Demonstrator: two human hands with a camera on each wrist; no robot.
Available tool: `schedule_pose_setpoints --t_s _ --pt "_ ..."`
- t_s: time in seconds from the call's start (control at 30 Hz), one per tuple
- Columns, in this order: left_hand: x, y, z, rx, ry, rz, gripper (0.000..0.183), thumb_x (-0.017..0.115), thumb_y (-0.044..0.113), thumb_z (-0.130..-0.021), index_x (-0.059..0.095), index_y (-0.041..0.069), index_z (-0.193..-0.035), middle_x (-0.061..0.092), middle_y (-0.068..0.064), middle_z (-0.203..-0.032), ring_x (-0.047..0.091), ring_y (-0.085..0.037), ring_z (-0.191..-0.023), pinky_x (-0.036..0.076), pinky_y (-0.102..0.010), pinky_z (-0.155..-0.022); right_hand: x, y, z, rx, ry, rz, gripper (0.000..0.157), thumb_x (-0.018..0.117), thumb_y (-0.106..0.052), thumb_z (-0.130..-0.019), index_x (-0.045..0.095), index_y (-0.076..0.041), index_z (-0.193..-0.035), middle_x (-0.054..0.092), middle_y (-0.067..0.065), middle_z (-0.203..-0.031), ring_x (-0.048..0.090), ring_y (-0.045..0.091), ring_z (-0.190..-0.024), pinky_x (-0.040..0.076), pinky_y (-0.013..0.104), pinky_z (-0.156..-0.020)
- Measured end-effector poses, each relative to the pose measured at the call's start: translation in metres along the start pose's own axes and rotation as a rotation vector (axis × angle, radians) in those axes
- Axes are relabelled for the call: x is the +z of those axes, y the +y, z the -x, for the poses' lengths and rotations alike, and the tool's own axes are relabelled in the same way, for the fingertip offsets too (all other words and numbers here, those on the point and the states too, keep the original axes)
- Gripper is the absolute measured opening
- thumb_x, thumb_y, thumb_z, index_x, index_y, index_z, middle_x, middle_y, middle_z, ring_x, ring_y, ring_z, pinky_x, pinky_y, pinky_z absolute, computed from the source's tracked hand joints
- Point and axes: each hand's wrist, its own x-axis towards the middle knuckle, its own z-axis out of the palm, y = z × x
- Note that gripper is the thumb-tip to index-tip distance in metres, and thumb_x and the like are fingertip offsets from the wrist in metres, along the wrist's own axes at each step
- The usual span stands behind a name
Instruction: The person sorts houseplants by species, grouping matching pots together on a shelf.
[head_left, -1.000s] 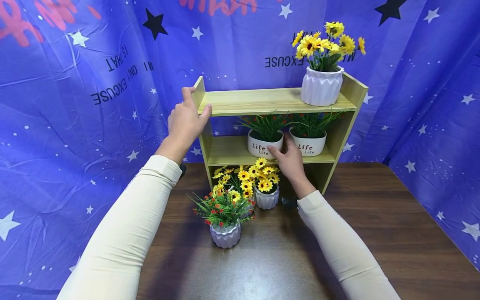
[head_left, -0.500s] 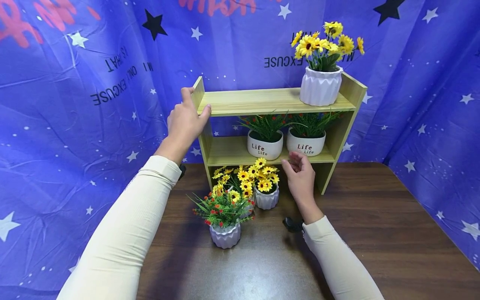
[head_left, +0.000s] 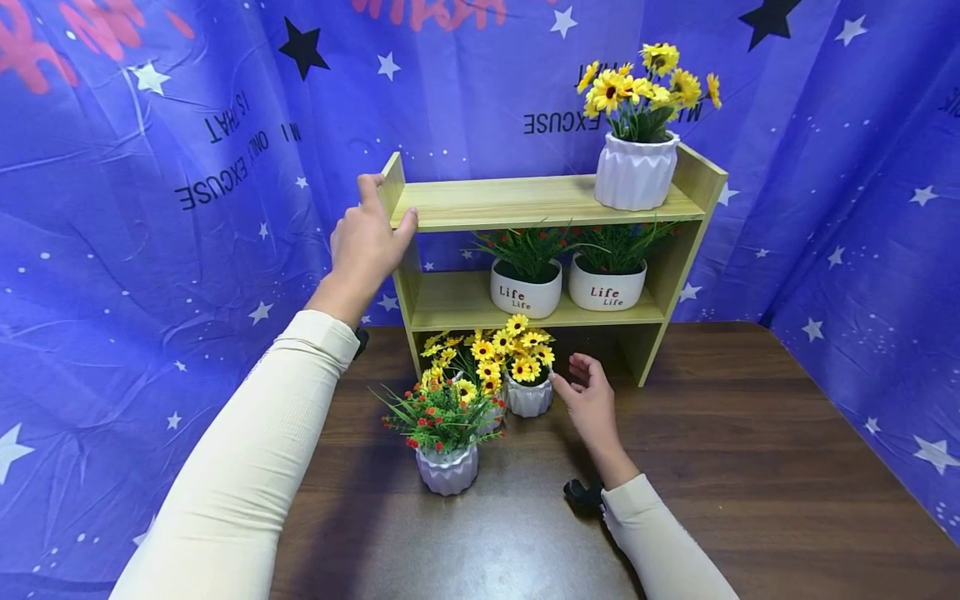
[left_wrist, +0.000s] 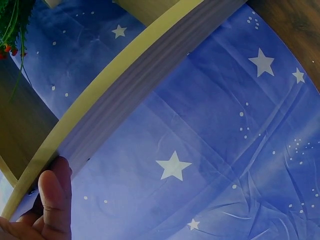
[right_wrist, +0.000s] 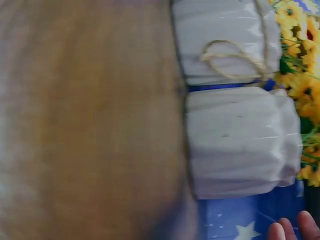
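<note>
My left hand (head_left: pixel 367 246) grips the upper left corner of the wooden shelf (head_left: pixel 495 204), its thumb over the top board; the left wrist view shows fingers on the side panel (left_wrist: pixel 115 75). My right hand (head_left: pixel 588 400) is low, fingers parted and bent, holding nothing. Its thumb comes close to a white fluted pot of yellow flowers (head_left: pixel 528 396) in front of the shelf. In the right wrist view that flower pot (right_wrist: pixel 240 145) lies just ahead of the fingertips. Two white oval "Life" planters (head_left: pixel 525 290) stand side by side on the middle board.
Another pot of yellow flowers (head_left: pixel 637 171) stands at the top board's right end. A red-flowered pot (head_left: pixel 447 471) is nearest on the wooden table (head_left: pixel 750 450), partly hiding a yellow-flowered one behind. A blue starred curtain (head_left: pixel 225 100) hangs behind.
My right hand has let go of the left oval planter, withdrawn from the middle board and come down beside the yellow flower pot. The left hand keeps its hold on the shelf.
</note>
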Motion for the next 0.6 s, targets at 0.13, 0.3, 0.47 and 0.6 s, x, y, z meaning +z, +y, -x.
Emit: schedule_pose_setpoints --t_s 0.13,0.3,0.47,0.6 --pt "-0.001 -0.001 0.000 0.005 0.000 -0.004 0.064 0.051 0.049 -0.098 0.025 0.015 -0.146 0.064 -0.028 -0.097 0.064 -0.044 -0.082 0.048 -0.054 -0.067 0.007 0.011 0.001 0.057 -0.067 0.066 0.062 0.078 -0.017 -0.087 0.046 0.003 -0.136 0.051 0.025 -0.137 0.050 0.037 -0.127 0.042 0.052 -0.100" --pt "-0.001 -0.002 0.000 0.007 0.009 -0.005 0.064 0.051 0.049 -0.097 0.025 0.015 -0.145 0.064 -0.028 -0.098 0.064 -0.044 -0.082 0.048 -0.054 -0.067 0.013 0.021 0.003 0.102 -0.130 0.093 0.067 0.079 -0.018 -0.085 0.044 0.006 -0.137 0.050 0.026 -0.136 0.049 0.040 -0.126 0.041 0.052 -0.102" --pt "0.000 -0.001 -0.001 0.010 0.006 -0.002 0.065 0.051 0.049 -0.097 0.025 0.015 -0.146 0.064 -0.028 -0.098 0.064 -0.044 -0.082 0.048 -0.054 -0.067 0.020 0.025 0.003 0.118 -0.170 0.053 0.070 0.079 -0.015 -0.084 0.041 0.007 -0.139 0.049 0.027 -0.137 0.049 0.041 -0.126 0.040 0.051 -0.103" --pt "0.001 -0.002 -0.001 0.005 0.001 -0.005 0.065 0.050 0.050 -0.098 0.025 0.015 -0.146 0.064 -0.027 -0.098 0.064 -0.044 -0.081 0.048 -0.054 -0.066 0.024 0.026 0.003 0.135 -0.182 0.037 0.074 0.078 -0.012 -0.084 0.037 0.007 -0.142 0.047 0.029 -0.139 0.048 0.042 -0.127 0.041 0.051 -0.102"
